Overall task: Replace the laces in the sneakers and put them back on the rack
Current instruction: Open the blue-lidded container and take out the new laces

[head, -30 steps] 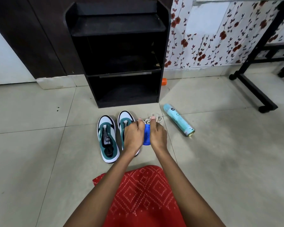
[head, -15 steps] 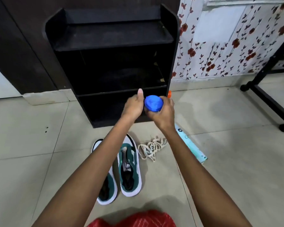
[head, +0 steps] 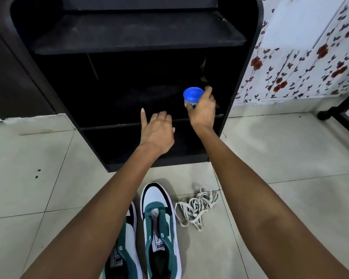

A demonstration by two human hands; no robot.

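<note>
Two sneakers [head: 160, 224] sit unlaced on the floor [head: 280, 158] in front of the rack [head: 137, 37], with the white laces [head: 196, 208] piled just beside them. Right hand [head: 201, 111] is gripping a little blue-lidded jar [head: 190, 96] at the middle shelf. Left hand [head: 157, 131] holds nothing, index finger out.

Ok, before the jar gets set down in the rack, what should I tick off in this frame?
1. Right hand grips the jar: ok.
2. Lid on the jar: ok.
3. Left hand holds nothing: ok.
4. Rack shelf spot below the jar free: cannot tell, too dark.
5. Sneakers laced: not ok, eyelets empty.
6. Laces on the floor beside the sneakers: ok.
</note>
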